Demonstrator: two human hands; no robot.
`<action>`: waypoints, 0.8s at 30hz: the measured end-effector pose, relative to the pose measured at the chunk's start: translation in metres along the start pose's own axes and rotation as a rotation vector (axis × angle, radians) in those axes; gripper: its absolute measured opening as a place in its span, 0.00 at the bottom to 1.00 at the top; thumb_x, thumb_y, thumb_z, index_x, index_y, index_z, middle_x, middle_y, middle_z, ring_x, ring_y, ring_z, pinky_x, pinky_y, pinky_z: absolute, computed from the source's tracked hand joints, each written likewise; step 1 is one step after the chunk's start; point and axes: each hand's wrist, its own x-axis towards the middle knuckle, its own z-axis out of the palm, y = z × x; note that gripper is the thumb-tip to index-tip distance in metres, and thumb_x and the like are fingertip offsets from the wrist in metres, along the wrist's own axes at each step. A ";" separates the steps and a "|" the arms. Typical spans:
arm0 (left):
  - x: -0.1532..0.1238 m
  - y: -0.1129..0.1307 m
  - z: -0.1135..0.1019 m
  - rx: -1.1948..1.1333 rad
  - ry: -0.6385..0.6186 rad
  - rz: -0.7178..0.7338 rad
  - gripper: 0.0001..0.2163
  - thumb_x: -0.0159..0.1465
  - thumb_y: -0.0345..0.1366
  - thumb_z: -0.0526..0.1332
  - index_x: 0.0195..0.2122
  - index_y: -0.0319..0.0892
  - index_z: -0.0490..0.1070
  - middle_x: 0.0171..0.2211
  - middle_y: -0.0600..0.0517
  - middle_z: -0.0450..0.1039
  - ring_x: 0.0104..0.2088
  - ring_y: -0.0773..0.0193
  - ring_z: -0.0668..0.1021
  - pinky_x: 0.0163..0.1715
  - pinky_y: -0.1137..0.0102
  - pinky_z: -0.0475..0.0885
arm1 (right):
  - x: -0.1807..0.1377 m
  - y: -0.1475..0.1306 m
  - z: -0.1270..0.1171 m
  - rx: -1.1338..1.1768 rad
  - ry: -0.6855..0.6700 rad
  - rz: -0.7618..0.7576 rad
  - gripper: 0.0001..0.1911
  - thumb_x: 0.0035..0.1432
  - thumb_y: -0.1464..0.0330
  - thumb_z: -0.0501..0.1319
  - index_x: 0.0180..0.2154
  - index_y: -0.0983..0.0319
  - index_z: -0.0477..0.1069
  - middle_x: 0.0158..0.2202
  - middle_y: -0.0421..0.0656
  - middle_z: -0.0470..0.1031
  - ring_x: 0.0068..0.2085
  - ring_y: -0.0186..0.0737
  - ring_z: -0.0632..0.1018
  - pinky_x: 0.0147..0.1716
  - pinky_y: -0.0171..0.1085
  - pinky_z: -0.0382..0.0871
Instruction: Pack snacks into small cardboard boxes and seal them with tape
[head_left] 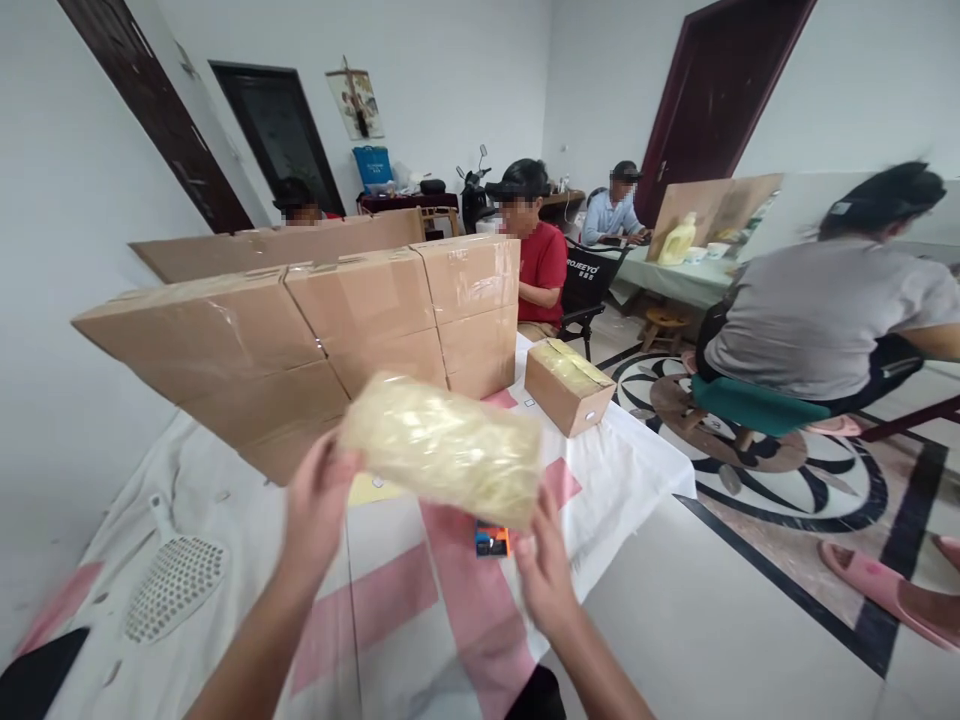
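A clear plastic bag [444, 447] packed with pale yellow strands is held up in front of me, above the cloth-covered table [225, 520]. My left hand [319, 500] grips the bag's left end, fingers wrapped round it. My right hand [541, 562] is at the bag's lower right corner, fingers up against it. The picture is smeared by motion. A small orange and blue object [491, 541] lies on the cloth just below the bag.
Taped cardboard boxes [315, 340] stand stacked at the back of the table, a small box [568, 385] to their right. A white perforated scoop [174, 578] lies left. Other people sit at tables behind; one in a grey shirt [817, 310] sits right. A pink slipper [885, 588] is on the floor.
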 end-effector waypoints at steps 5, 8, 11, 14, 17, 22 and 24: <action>0.000 0.042 0.197 -0.158 -0.554 0.082 0.15 0.65 0.51 0.61 0.33 0.44 0.74 0.34 0.49 0.76 0.38 0.57 0.77 0.39 0.65 0.73 | -0.047 0.043 -0.096 -0.356 0.445 0.205 0.25 0.64 0.50 0.58 0.56 0.56 0.73 0.66 0.54 0.60 0.69 0.65 0.61 0.65 0.67 0.56; -0.019 0.049 0.297 -0.161 -0.651 0.085 0.15 0.64 0.48 0.64 0.27 0.43 0.75 0.34 0.47 0.76 0.37 0.58 0.78 0.41 0.65 0.73 | -0.060 0.074 -0.125 -0.365 0.646 0.365 0.29 0.61 0.47 0.60 0.57 0.57 0.72 0.62 0.54 0.58 0.63 0.64 0.68 0.61 0.62 0.66; -0.029 0.050 0.354 -0.140 -0.659 0.024 0.13 0.65 0.45 0.64 0.32 0.41 0.77 0.38 0.42 0.78 0.39 0.56 0.79 0.45 0.62 0.73 | -0.036 0.109 -0.139 -0.306 0.680 0.412 0.36 0.59 0.46 0.61 0.62 0.58 0.68 0.58 0.53 0.58 0.56 0.58 0.73 0.55 0.56 0.74; -0.028 0.044 0.350 -0.147 -0.629 -0.031 0.14 0.66 0.44 0.64 0.45 0.40 0.77 0.48 0.38 0.79 0.43 0.54 0.81 0.49 0.60 0.74 | 0.009 0.143 -0.145 -0.320 0.609 0.391 0.43 0.57 0.44 0.62 0.67 0.59 0.61 0.54 0.52 0.59 0.59 0.58 0.69 0.53 0.55 0.74; -0.025 0.020 0.284 -0.178 -0.613 -0.042 0.15 0.66 0.47 0.63 0.47 0.44 0.77 0.50 0.43 0.80 0.43 0.56 0.82 0.47 0.62 0.76 | 0.053 0.171 -0.140 -0.358 0.546 0.384 0.46 0.57 0.45 0.62 0.69 0.61 0.56 0.55 0.54 0.58 0.60 0.59 0.66 0.52 0.54 0.74; -0.031 -0.068 0.087 -0.021 -0.285 -0.154 0.19 0.64 0.55 0.59 0.41 0.45 0.78 0.39 0.46 0.82 0.42 0.53 0.82 0.44 0.62 0.76 | 0.119 0.200 -0.105 -0.487 0.365 0.274 0.44 0.59 0.49 0.58 0.68 0.67 0.54 0.55 0.60 0.61 0.59 0.60 0.66 0.54 0.55 0.68; -0.037 -0.110 0.004 0.192 -0.092 -0.285 0.22 0.62 0.59 0.59 0.38 0.45 0.79 0.28 0.49 0.79 0.33 0.52 0.81 0.36 0.61 0.75 | 0.144 0.205 -0.090 -0.551 0.301 0.245 0.44 0.58 0.50 0.57 0.67 0.71 0.56 0.53 0.62 0.63 0.58 0.62 0.67 0.55 0.55 0.66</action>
